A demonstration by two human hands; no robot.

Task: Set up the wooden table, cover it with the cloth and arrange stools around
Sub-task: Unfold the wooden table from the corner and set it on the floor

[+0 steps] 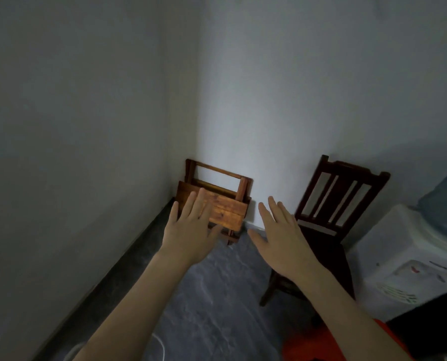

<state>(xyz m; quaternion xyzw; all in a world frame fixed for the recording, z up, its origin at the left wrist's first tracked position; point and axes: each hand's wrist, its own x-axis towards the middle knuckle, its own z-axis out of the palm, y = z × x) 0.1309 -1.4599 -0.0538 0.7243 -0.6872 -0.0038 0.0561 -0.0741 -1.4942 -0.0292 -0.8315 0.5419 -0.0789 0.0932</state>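
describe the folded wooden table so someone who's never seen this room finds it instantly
Look where the two pale walls meet. The folded wooden table leans upright in that corner, on the grey floor, just beyond the open left hand. Unlike the dark slat-backed chair to its right, it is orange-brown, flat-folded, with an open rectangular frame on top.

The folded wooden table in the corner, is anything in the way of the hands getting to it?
Nothing visible blocks them. The folded wooden table leans in the corner, and both the left hand and right hand reach toward it, open and empty. The dark chair stands off to the right against the wall, outside their path.
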